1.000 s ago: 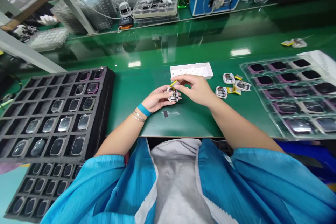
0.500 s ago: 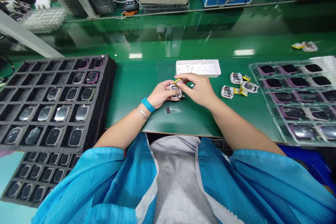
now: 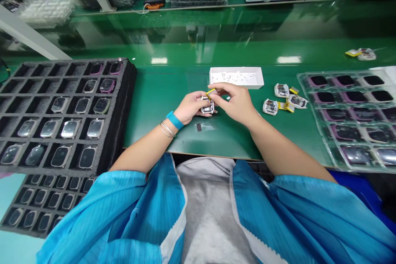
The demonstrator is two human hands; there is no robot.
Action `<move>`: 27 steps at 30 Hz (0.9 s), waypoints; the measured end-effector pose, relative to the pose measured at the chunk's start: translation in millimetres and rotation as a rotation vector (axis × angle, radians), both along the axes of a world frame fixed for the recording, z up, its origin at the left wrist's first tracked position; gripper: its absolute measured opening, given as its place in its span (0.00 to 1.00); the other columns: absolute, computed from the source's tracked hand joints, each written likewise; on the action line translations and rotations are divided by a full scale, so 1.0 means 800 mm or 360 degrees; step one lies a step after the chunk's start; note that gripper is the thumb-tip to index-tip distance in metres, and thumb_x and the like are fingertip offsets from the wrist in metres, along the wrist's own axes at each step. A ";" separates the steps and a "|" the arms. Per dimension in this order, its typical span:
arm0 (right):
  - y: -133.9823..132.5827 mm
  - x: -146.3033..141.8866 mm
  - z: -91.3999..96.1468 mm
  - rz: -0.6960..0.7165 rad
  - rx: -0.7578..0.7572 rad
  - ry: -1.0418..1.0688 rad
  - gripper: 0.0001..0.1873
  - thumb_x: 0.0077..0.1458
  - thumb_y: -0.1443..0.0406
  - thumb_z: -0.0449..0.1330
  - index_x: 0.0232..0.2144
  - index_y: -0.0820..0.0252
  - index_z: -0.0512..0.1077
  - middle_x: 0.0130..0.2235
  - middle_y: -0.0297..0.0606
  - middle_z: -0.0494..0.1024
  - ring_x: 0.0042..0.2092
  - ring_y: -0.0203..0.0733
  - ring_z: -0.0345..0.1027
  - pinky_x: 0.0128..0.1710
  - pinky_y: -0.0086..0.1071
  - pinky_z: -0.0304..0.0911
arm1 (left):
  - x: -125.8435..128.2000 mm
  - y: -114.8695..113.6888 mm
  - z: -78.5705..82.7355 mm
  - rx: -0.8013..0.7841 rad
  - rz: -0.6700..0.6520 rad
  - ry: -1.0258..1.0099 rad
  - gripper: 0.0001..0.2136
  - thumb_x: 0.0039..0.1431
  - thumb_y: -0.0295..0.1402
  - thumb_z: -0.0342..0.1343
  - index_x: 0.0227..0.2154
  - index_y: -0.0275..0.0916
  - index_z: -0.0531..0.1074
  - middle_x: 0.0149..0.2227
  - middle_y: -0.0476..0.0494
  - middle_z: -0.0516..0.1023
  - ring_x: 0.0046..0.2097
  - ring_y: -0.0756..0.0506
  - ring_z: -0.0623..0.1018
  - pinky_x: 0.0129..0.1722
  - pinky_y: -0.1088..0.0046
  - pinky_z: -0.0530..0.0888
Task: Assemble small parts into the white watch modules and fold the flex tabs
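Nearest to the body, a small dark piece (image 3: 199, 127) is lying on the green table (image 3: 150, 115). Just beyond it, the left hand (image 3: 192, 108) is holding a white-framed unit (image 3: 208, 109) by its edges, perhaps so that the inner side is remaining reachable. The right hand (image 3: 234, 102) is pinching a yellow piece (image 3: 210, 93) with narrow fingertips, apparently for lifting it clear of the frame; whether a wire is joining them, I cannot tell. At the left, a foam tray (image 3: 124, 98) is keeping watch-like cases in separate compartments, probably against rubbing; at the right, a clear tray (image 3: 321, 130) is serving similarly. Near it, more white-framed units (image 3: 281, 90) are lying loose. Behind the hands, a white box (image 3: 259, 76) is containing tiny parts, its walls likely stopping them from scattering.
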State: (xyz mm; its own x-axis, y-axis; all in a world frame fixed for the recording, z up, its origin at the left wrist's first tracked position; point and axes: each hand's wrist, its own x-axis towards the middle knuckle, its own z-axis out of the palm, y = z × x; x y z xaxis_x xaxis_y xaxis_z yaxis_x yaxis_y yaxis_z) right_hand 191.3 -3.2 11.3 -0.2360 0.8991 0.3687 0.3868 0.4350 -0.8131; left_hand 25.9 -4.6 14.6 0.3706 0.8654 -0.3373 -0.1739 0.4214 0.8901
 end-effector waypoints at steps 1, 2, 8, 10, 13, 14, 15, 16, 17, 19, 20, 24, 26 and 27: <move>0.003 0.000 -0.002 0.0003 -0.0014 0.0025 0.15 0.57 0.61 0.62 0.45 0.57 0.79 0.38 0.37 0.83 0.38 0.41 0.77 0.46 0.41 0.74 | 0.000 0.000 0.001 -0.0011 0.0003 -0.0001 0.08 0.50 0.23 0.60 0.34 0.35 0.68 0.29 0.47 0.80 0.29 0.47 0.82 0.27 0.77 0.77; 0.006 0.001 -0.004 -0.0005 -0.0020 0.0052 0.16 0.56 0.60 0.63 0.46 0.57 0.78 0.38 0.37 0.82 0.38 0.41 0.77 0.46 0.40 0.74 | 0.000 0.001 0.002 -0.0032 0.0002 -0.0002 0.08 0.51 0.23 0.59 0.34 0.35 0.69 0.30 0.46 0.80 0.29 0.46 0.82 0.27 0.76 0.77; 0.005 0.014 0.000 -0.0230 -0.0005 0.0062 0.10 0.56 0.60 0.64 0.39 0.56 0.79 0.39 0.37 0.81 0.40 0.42 0.75 0.41 0.37 0.72 | -0.026 0.020 0.010 -0.0163 0.0023 -0.0015 0.05 0.52 0.22 0.57 0.33 0.33 0.70 0.34 0.43 0.82 0.32 0.47 0.82 0.35 0.70 0.80; -0.017 0.010 0.002 -0.0029 -0.0129 -0.0161 0.05 0.55 0.63 0.64 0.32 0.57 0.79 0.35 0.37 0.81 0.37 0.42 0.74 0.41 0.38 0.71 | -0.039 0.027 0.012 -0.0177 0.0023 -0.0050 0.05 0.52 0.22 0.57 0.33 0.33 0.70 0.35 0.43 0.82 0.34 0.46 0.83 0.41 0.64 0.81; -0.056 -0.007 -0.003 0.0213 -0.0184 -0.0504 0.03 0.54 0.67 0.64 0.31 0.57 0.79 0.39 0.39 0.81 0.41 0.44 0.74 0.47 0.42 0.70 | -0.051 0.034 0.013 -0.0222 -0.0019 -0.0090 0.07 0.52 0.21 0.58 0.34 0.33 0.71 0.35 0.43 0.82 0.37 0.44 0.83 0.50 0.52 0.79; -0.067 -0.013 -0.007 0.0201 -0.0156 -0.0588 0.04 0.55 0.68 0.64 0.32 0.57 0.80 0.41 0.40 0.80 0.44 0.46 0.73 0.50 0.44 0.68 | -0.052 0.034 0.012 -0.0237 -0.0035 -0.0088 0.07 0.52 0.21 0.58 0.35 0.33 0.71 0.35 0.43 0.82 0.38 0.44 0.83 0.51 0.50 0.77; -0.075 -0.019 -0.011 0.0163 -0.0128 -0.0655 0.05 0.55 0.68 0.63 0.34 0.57 0.80 0.43 0.42 0.80 0.45 0.47 0.72 0.51 0.45 0.67 | -0.052 0.035 0.011 -0.0248 -0.0048 -0.0081 0.07 0.52 0.21 0.58 0.34 0.33 0.71 0.35 0.43 0.82 0.38 0.43 0.83 0.52 0.48 0.77; -0.080 -0.023 -0.014 0.0124 -0.0114 -0.0706 0.06 0.56 0.68 0.63 0.35 0.57 0.80 0.44 0.42 0.79 0.46 0.48 0.72 0.52 0.46 0.67 | -0.051 0.035 0.011 -0.0252 -0.0056 -0.0072 0.07 0.52 0.21 0.58 0.34 0.33 0.70 0.34 0.43 0.82 0.39 0.43 0.83 0.53 0.48 0.76; -0.083 -0.027 -0.017 0.0100 -0.0114 -0.0738 0.06 0.57 0.67 0.62 0.36 0.57 0.80 0.44 0.43 0.79 0.47 0.49 0.71 0.52 0.47 0.66 | -0.050 0.035 0.010 -0.0253 -0.0060 -0.0065 0.07 0.52 0.21 0.58 0.33 0.34 0.70 0.34 0.43 0.82 0.39 0.43 0.83 0.53 0.47 0.75; -0.083 -0.030 -0.021 0.0085 -0.0131 -0.0762 0.06 0.57 0.68 0.62 0.36 0.57 0.80 0.45 0.43 0.78 0.47 0.49 0.71 0.53 0.48 0.66 | -0.048 0.034 0.009 -0.0248 -0.0059 -0.0057 0.07 0.52 0.20 0.58 0.33 0.34 0.69 0.34 0.44 0.82 0.39 0.44 0.83 0.54 0.48 0.75; -0.081 -0.030 -0.021 0.0077 -0.0136 -0.0760 0.06 0.57 0.68 0.62 0.36 0.57 0.80 0.45 0.43 0.78 0.48 0.50 0.71 0.53 0.48 0.66 | -0.047 0.034 0.010 -0.0243 -0.0057 -0.0051 0.06 0.53 0.20 0.58 0.33 0.34 0.69 0.35 0.44 0.82 0.39 0.44 0.83 0.54 0.48 0.75; -0.077 -0.029 -0.022 0.0046 -0.0163 -0.0729 0.05 0.56 0.69 0.63 0.35 0.58 0.79 0.45 0.43 0.78 0.50 0.51 0.71 0.54 0.49 0.65 | -0.046 0.033 0.012 -0.0209 -0.0061 -0.0013 0.06 0.54 0.20 0.57 0.34 0.34 0.69 0.36 0.44 0.83 0.38 0.45 0.83 0.55 0.49 0.74; -0.076 -0.029 -0.023 0.0030 -0.0176 -0.0714 0.04 0.55 0.69 0.63 0.33 0.58 0.79 0.45 0.43 0.77 0.49 0.51 0.71 0.54 0.49 0.65 | -0.046 0.033 0.012 -0.0190 -0.0070 -0.0003 0.07 0.54 0.20 0.58 0.35 0.34 0.69 0.36 0.44 0.83 0.38 0.45 0.83 0.54 0.50 0.75; -0.076 -0.030 -0.023 0.0017 -0.0180 -0.0706 0.04 0.55 0.69 0.63 0.32 0.58 0.79 0.45 0.43 0.77 0.49 0.51 0.70 0.54 0.49 0.65 | -0.045 0.033 0.011 -0.0182 -0.0073 0.0000 0.07 0.54 0.20 0.58 0.35 0.34 0.69 0.36 0.43 0.83 0.38 0.45 0.83 0.54 0.50 0.75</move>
State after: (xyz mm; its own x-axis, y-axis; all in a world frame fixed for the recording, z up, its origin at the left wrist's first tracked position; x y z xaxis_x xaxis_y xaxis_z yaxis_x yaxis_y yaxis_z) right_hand 167.4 -64.2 -7.2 -0.3584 0.9246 0.1293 0.7042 0.3587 -0.6127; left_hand -10.3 21.6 23.7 0.4086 0.8034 -0.4332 -0.1520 0.5279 0.8356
